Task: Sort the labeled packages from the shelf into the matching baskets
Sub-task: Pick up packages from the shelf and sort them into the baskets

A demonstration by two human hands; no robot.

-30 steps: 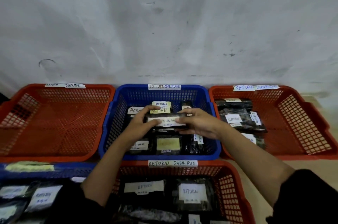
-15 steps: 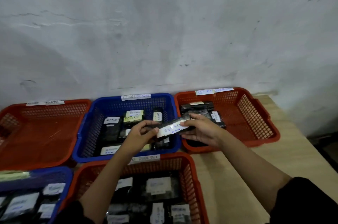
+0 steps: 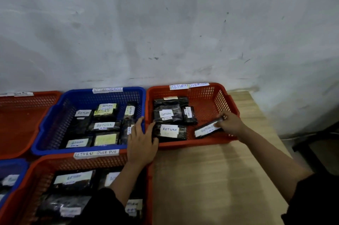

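My right hand (image 3: 230,122) pinches a black package with a white label (image 3: 206,130) and holds it low inside the right red basket (image 3: 205,90), near its front right corner. That basket also holds several black packages labelled RETURN (image 3: 169,130). My left hand (image 3: 141,142) hovers with fingers spread over the gap between the blue basket (image 3: 55,114) and the right red basket, holding nothing. The blue basket contains several labelled packages (image 3: 105,125).
A near red basket (image 3: 95,162) with labelled packages sits under my left forearm. Another red basket (image 3: 22,123) stands at the far left, and a blue basket corner (image 3: 11,168) shows at lower left. Bare wooden tabletop (image 3: 211,179) lies right of the baskets; a white wall behind.
The package left the blue basket and went right into the right red basket in my right hand alone. My left hand let go of it. The view turned right.
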